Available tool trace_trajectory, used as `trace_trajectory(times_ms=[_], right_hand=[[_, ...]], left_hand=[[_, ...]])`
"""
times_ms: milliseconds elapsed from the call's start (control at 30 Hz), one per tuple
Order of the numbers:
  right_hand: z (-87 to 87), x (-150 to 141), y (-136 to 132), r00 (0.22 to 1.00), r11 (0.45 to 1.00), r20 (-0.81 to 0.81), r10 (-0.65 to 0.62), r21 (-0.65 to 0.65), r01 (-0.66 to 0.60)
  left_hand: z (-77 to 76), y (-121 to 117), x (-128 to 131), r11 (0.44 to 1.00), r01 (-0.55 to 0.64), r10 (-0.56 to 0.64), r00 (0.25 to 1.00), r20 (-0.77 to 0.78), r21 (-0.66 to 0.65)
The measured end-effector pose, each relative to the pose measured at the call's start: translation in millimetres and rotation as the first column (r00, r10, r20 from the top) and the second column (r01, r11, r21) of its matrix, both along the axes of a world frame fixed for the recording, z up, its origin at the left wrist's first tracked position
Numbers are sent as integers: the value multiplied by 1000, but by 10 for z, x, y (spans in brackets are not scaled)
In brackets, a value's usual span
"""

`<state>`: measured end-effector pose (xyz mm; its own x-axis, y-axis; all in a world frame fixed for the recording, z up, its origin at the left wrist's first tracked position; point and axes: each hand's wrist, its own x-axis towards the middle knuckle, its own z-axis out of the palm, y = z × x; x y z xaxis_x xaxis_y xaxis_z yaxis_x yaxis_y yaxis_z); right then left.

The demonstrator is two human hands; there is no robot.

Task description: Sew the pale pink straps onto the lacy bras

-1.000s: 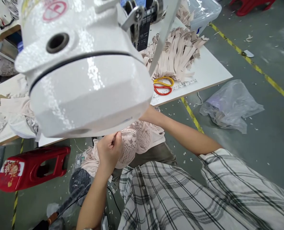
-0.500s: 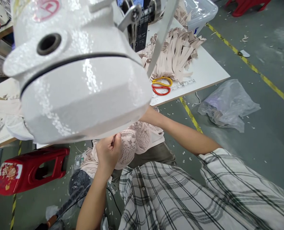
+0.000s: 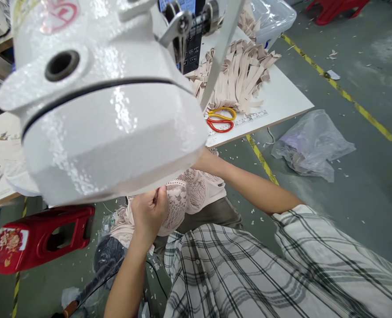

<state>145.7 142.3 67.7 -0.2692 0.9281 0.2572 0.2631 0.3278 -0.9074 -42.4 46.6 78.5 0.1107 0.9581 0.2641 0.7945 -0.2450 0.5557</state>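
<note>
My left hand [image 3: 150,211] is closed, thumb against fingers, on the edge of a pale pink lace bra [image 3: 178,201]. The bra hangs over my lap, its moulded cups facing up, below the front of a white sewing machine [image 3: 116,137]. The machine's head hides the needle area and the bra's far edge. Of my right arm [image 3: 245,181] only the forearm shows; the hand is hidden behind the machine head, near the bra's right side. More pale pink pieces [image 3: 123,225] hang beside my left wrist.
Scissors with yellow and red handles [image 3: 220,120] lie on a ruler strip [image 3: 254,117] at the table's edge. Behind them is a heap of beige straps [image 3: 239,75] and a clear plastic bin [image 3: 272,20]. A red stool [image 3: 40,238] stands left; a plastic bag [image 3: 313,145] lies on the floor.
The view has shifted slightly, so the machine and table appear a little further left. My left hand keeps its hold on the bra, with hardly any movement.
</note>
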Motion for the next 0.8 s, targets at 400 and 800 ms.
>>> trace_trajectory(times_ms=[400,800], right_hand=[[-277,-30,167,999,987,51,-2,159,-6],[-242,-43,110,997,989,71,-26,145,16]], left_hand=[[-33,-28,-20,999,-42,42,999,-11,9],[-49,-61,-69,994,-109,109,994,7,25]])
